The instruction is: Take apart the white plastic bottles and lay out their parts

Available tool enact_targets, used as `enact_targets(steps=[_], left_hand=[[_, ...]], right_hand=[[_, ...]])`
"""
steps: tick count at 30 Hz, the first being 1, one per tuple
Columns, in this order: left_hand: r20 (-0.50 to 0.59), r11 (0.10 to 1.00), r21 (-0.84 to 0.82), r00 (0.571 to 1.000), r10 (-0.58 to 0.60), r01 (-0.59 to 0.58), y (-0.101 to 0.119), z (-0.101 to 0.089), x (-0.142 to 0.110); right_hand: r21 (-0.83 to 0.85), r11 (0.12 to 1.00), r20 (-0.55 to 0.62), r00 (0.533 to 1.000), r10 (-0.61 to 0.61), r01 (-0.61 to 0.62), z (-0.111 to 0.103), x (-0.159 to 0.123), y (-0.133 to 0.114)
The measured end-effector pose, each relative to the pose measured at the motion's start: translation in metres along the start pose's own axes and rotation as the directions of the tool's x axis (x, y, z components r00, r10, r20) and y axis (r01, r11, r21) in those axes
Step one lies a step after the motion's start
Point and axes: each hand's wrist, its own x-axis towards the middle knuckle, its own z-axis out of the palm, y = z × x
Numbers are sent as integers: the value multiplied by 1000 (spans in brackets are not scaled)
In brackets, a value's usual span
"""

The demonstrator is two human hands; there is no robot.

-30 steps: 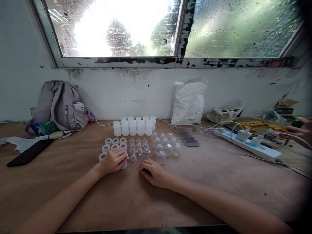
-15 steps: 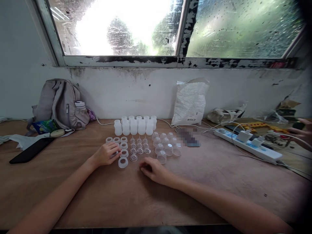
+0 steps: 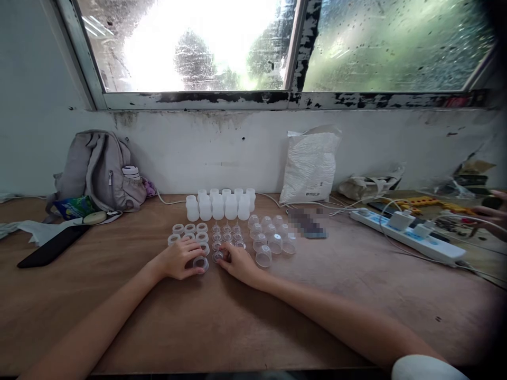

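Observation:
Small translucent plastic parts lie in groups on the wooden table [image 3: 237, 327]. White bottles [image 3: 222, 206] stand in two rows at the back. In front of them are white rings [image 3: 190, 229] on the left, small clear nipple-shaped pieces [image 3: 226, 232] in the middle and clear caps [image 3: 271, 237] on the right. My left hand [image 3: 178, 258] rests on the table with its fingers curled round a white ring [image 3: 200, 263]. My right hand [image 3: 237, 259] pinches a small clear piece [image 3: 217, 256] at the front of the middle group.
A grey backpack [image 3: 99, 171], a snack packet [image 3: 71, 207] and a black phone [image 3: 47, 247] lie at the left. A white bag [image 3: 311, 163] leans on the wall. A power strip [image 3: 412, 235] with cables lies at the right, beside another person's hand [image 3: 493, 211].
My left hand went back among the rings and returned to the front ring. My right hand moved forward and left from the bare table to the small clear piece.

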Motion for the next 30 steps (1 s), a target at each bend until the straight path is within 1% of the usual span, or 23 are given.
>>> enact_targets(steps=[4, 7, 8, 10, 11, 13, 15, 16, 17, 18, 19, 20, 21, 22, 23, 24, 25, 26, 28, 30], left_hand=[[26, 998, -49, 999, -24, 25, 1, -2, 2], [31, 997, -76, 999, -20, 22, 1, -1, 3], [31, 996, -84, 999, -19, 22, 1, 0, 3], [22, 993, -115, 999, -29, 31, 0, 1, 2], [9, 989, -141, 999, -40, 41, 0, 1, 1], [-39, 971, -225, 995, -92, 80, 1, 2, -1], [-125, 921, -362, 972, -198, 141, 6, 2, -1], [-174, 875, -452, 945, -277, 173, 9, 2, -1], [-215, 808, -553, 903, -371, 200, 14, 3, 1], [-241, 718, -663, 847, -474, 213, 19, 4, 3], [-238, 602, -772, 784, -573, 206, 24, 5, 6], [-208, 464, -868, 721, -661, 175, 28, 7, 10], [-153, 312, -942, 672, -725, 123, 32, 9, 14], [-86, 162, -985, 637, -766, 62, 35, 11, 17], [-18, 25, -1000, 616, -788, 3, 37, 13, 20], [45, -90, -995, 604, -796, -44, 38, 15, 22], [99, -180, -981, 594, -798, -78, 38, 18, 24], [144, -248, -963, 584, -799, -102, 37, 19, 25], [206, -332, -934, 566, -798, -130, 33, 22, 24], [237, -374, -916, 552, -799, -147, 31, 24, 23]], right_hand=[[-37, 999, 7, 1000, -7, 7, 3, -2, 3], [-74, 995, 4, 998, -64, 64, -6, -4, -3], [-111, 989, 5, 995, -99, 99, -13, -2, -7], [-221, 962, 4, 987, -161, 158, -35, 4, -17], [-277, 949, 1, 987, -160, 154, -48, 9, -22], [-361, 929, -5, 996, -86, 78, -73, 21, -30], [-423, 906, 56, 998, -12, 35, -92, 31, -34], [-447, 894, 87, 996, 15, 25, -97, 34, -33], [-463, 886, 116, 993, 29, 28, -98, 34, -32], [-471, 882, 141, 989, 34, 37, -96, 33, -30], [-470, 881, 160, 987, 27, 52, -92, 30, -27], [-461, 885, 174, 985, 11, 71, -85, 26, -25], [-446, 891, 182, 983, -8, 90, -77, 22, -22], [-428, 898, 186, 982, -27, 106, -68, 17, -20], [-410, 905, 184, 982, -42, 116, -59, 14, -19], [-395, 911, 183, 982, -51, 120, -51, 11, -17], [-381, 916, 183, 981, -55, 123, -44, 10, -15], [-367, 922, 187, 981, -56, 123, -38, 10, -14], [-331, 935, 208, 976, -57, 125, -29, 13, -10], [-279, 952, 236, 970, -57, 123, -23, 17, -7]])
